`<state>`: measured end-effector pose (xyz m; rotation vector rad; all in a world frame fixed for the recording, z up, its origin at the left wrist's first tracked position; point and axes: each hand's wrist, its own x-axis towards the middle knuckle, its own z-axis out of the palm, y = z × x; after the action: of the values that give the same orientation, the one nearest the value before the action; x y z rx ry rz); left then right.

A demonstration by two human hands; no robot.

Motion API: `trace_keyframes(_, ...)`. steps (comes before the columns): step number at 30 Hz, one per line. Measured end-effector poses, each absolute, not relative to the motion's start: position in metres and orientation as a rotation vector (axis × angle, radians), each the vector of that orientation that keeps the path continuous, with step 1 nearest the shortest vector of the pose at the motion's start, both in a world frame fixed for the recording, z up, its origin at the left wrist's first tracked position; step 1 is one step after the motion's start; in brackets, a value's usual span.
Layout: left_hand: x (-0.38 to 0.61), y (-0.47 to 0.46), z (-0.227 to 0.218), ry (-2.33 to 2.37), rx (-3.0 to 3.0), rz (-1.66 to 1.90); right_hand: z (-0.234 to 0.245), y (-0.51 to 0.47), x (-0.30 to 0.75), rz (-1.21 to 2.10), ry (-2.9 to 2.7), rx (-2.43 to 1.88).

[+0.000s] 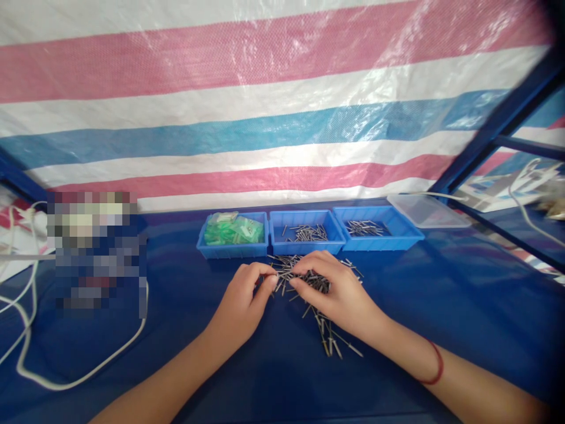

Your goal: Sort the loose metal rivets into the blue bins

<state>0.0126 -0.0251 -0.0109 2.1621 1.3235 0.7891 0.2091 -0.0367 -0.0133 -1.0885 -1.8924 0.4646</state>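
Observation:
A loose pile of metal blind rivets lies on the blue tabletop, partly hidden behind my right hand. My left hand is at the pile's left edge, thumb and forefinger pinched together on what looks like a rivet, mostly hidden by the fingertips. Over the pile hovers my right hand, its thumb and forefinger a little apart with rivets visible between and beyond them. Behind the pile, a middle blue bin and a right blue bin each hold some rivets.
A left blue bin contains green plastic packets. A translucent lid lies at the back right. White cables loop across the left side, beside a pixelated area. Striped sheeting hangs behind, with a blue metal frame at right.

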Motion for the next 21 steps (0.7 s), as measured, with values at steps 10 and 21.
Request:
trace_keyframes(10,0.0171,-0.0292,-0.0143,1.204,2.085,0.763,-0.013,-0.0404,0.207,0.564,-1.775,-1.008)
trace_keyframes(21,0.0157,-0.0297,-0.0109,1.154,2.142,0.895,-0.0125,-0.039,0.208,0.537,-1.814,-1.021)
